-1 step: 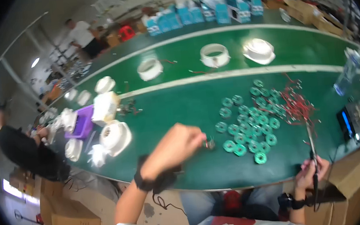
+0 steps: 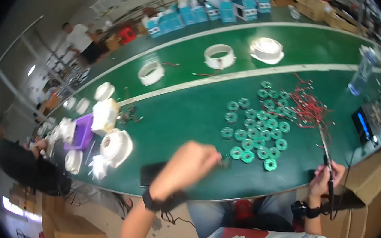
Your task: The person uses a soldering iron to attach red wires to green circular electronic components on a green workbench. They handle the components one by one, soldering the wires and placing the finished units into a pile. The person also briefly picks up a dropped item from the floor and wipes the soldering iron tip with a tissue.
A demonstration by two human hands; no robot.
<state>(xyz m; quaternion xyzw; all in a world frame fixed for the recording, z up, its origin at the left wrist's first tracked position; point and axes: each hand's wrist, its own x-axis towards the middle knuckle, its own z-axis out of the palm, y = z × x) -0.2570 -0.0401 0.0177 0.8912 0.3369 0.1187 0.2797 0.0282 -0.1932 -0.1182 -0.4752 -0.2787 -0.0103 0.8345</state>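
Note:
My left hand (image 2: 191, 167) is over the near middle of the green table, its fingers pinched on a small round part with thin leads (image 2: 225, 161). Motion blur hides the part's detail. Near the table's right front edge, my right hand (image 2: 324, 180) is closed round the dark handle of a soldering iron (image 2: 325, 149). The iron's metal shaft points away from me toward a tangle of red wires (image 2: 309, 106). Several green ring-shaped parts (image 2: 262, 134) lie between my left hand and the wires.
At right stand a device with a blue-lit display (image 2: 365, 124) and a clear bottle (image 2: 363, 73). White round housings (image 2: 116, 147) and a purple bin (image 2: 80, 133) are at left, beside another person's dark sleeve (image 2: 27, 159). A dark flat object (image 2: 152, 173) lies by my left wrist.
My left hand has come a little nearer to me and slightly right, still pinching the small part. The view has shifted slightly; my right hand keeps its hold on the soldering iron.

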